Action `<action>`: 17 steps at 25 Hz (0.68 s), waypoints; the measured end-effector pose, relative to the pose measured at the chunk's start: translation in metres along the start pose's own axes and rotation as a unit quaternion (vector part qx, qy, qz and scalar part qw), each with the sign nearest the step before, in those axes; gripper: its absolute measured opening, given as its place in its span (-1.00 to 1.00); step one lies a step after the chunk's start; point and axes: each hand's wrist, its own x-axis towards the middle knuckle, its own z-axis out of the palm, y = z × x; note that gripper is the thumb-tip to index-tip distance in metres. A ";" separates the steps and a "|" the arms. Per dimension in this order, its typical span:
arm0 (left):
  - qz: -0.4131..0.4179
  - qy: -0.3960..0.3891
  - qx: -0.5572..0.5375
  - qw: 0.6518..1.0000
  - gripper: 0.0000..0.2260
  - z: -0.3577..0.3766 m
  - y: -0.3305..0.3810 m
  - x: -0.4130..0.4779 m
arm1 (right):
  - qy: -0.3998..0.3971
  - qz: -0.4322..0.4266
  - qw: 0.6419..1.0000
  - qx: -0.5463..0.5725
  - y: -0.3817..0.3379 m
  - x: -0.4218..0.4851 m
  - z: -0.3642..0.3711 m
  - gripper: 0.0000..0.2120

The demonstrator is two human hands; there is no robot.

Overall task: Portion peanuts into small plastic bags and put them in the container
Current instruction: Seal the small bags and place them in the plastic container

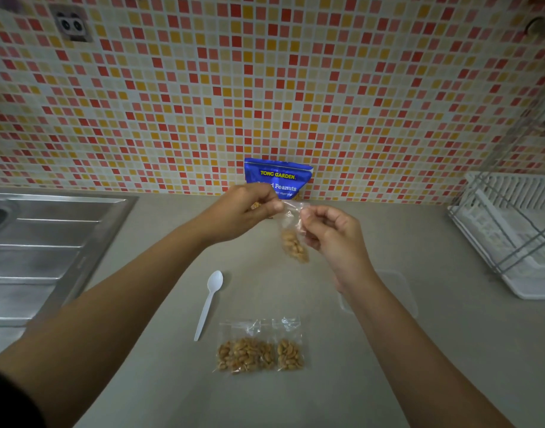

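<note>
far left: a steel sink (49,248) with a ribbed drainboard, set into the grey countertop (141,381). to its right, a white plastic spoon (208,304) lies flat on the counter, bowl toward the wall, touched by nothing.

centre: the left hand (246,208), fingers curled, pinches the upper left edge of a small clear bag (292,236) held in the air above the counter. peanuts sit in the bag's lower end; its upper part is clear film. behind this hand a blue peanut packet (280,179) marked "tong garden" stands upright against the tiled wall (265,88), its lower part hidden by the hand.

nearer the viewer, filled bags (260,350) of peanuts lie flat on the counter, side by side and overlapping, just right of the spoon's handle; their exact number cannot be told.

right of centre: the right hand (329,233), fingers likewise curled, pinches the bag's upper right edge, so that the bag hangs between both hands.

further right, a clear plastic container (400,291) rests on the counter, partly hidden behind the right forearm. far right: a white dish rack (511,230) with wire rails stands beside the wall.
</note>
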 end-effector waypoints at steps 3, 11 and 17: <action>-0.121 -0.033 -0.292 0.948 -0.83 0.030 -0.002 -0.025 | 0.010 0.059 0.996 0.065 0.010 0.005 -0.004 -0.94; -0.407 -0.024 -0.344 0.846 -0.95 0.122 -0.028 -0.094 | -0.004 0.146 0.971 -0.189 0.123 -0.008 -0.022 -0.88; -0.450 -0.030 -0.047 0.891 -0.92 0.170 -0.027 -0.119 | -0.027 0.170 0.908 -0.382 0.180 -0.025 -0.026 -0.95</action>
